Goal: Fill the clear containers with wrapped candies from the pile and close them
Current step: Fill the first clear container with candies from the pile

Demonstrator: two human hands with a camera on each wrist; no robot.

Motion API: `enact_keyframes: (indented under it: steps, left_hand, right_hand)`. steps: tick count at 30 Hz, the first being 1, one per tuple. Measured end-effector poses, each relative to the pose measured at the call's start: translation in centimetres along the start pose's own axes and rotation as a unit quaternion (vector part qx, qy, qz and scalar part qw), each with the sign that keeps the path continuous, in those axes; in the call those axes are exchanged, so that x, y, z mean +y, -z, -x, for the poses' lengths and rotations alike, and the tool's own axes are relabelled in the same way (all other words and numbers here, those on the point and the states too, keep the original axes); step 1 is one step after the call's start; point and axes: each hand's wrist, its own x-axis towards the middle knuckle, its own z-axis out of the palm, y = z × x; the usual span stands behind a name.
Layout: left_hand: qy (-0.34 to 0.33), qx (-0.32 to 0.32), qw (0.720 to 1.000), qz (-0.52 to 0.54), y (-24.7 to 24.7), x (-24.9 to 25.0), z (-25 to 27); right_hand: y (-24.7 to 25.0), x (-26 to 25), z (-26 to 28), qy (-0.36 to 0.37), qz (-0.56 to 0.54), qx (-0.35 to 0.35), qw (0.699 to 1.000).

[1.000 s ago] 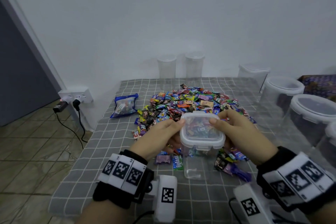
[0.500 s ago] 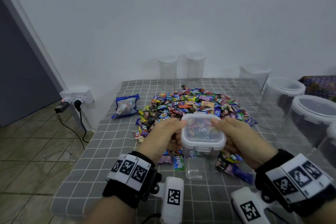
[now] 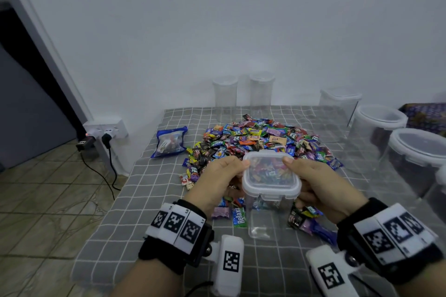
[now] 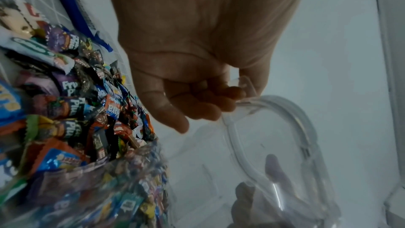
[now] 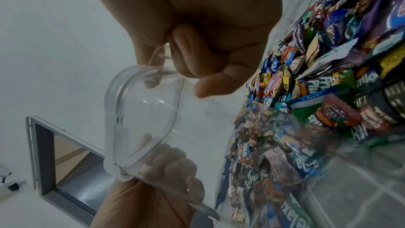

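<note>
We see a desk (image 3: pixel 149 200) covered in a grey cloth with a white grid, filling the lower half of the head view. In the middle of the frame lies a broad pile of many-coloured wrapped candies (image 3: pixel 255 138). Along the right edge stand large round clear plastic tubs with white rims (image 3: pixel 379 125), and at the back, against the white wall, two tall clear lidded jars (image 3: pixel 225 97) stand side by side. Left of the pile lies a blue-edged clear plastic bag (image 3: pixel 170 142).

Just below centre we hold a small square clear plastic container (image 3: pixel 270 207), its base on the desk at the near edge of the pile; whether it holds any candies we cannot tell. On its top sits a translucent white square lid (image 3: pixel 271 176).

Our left hand (image 3: pixel 217 183) grips the lid's left side, thumb on top and fingers curled beneath the rim. Our right hand (image 3: pixel 321 185) grips the right side in the same way. In the left wrist view the curled fingers (image 4: pixel 203 103) touch the lid's edge; in the right wrist view the fingers (image 5: pixel 197 61) hook the clear rim.
</note>
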Motion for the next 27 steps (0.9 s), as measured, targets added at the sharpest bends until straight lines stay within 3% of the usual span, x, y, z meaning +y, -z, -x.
enact_keyframes:
  steps: [6, 11, 14, 19, 22, 24, 27]
  left_hand:
    - [-0.028, 0.016, 0.999, -0.042, 0.0, 0.5, 0.3]
    - [-0.043, -0.125, 0.990, -0.056, 0.2, -0.6, 0.6]
    - [-0.074, -0.162, 0.982, -0.065, -0.3, -1.3, 0.4]
    - [-0.072, -0.120, 0.981, -0.134, -0.1, -2.0, 0.3]
    - [-0.074, -0.115, 0.981, -0.138, 0.0, -2.1, 0.2]
    - [-0.075, -0.121, 0.980, -0.138, 0.0, -2.1, 0.1]
    - [-0.078, -0.130, 0.979, -0.140, 0.0, -2.0, 0.0]
  right_hand:
    - [0.1, 0.0, 0.3, 0.032, 0.053, 0.048, 0.997]
    - [0.4, 0.5, 0.0, 0.084, 0.097, 0.091, 0.988]
    - [0.4, 0.8, -0.4, 0.158, 0.132, 0.123, 0.971]
    - [0.5, 0.8, 0.2, 0.193, 0.301, -0.018, 0.934]
    - [0.4, 0.2, 0.8, 0.205, 0.411, -0.057, 0.886]
    - [0.2, 0.1, 0.9, 0.236, 0.480, -0.018, 0.845]
    - [-0.4, 0.5, 1.1, 0.353, 0.572, 0.076, 0.736]
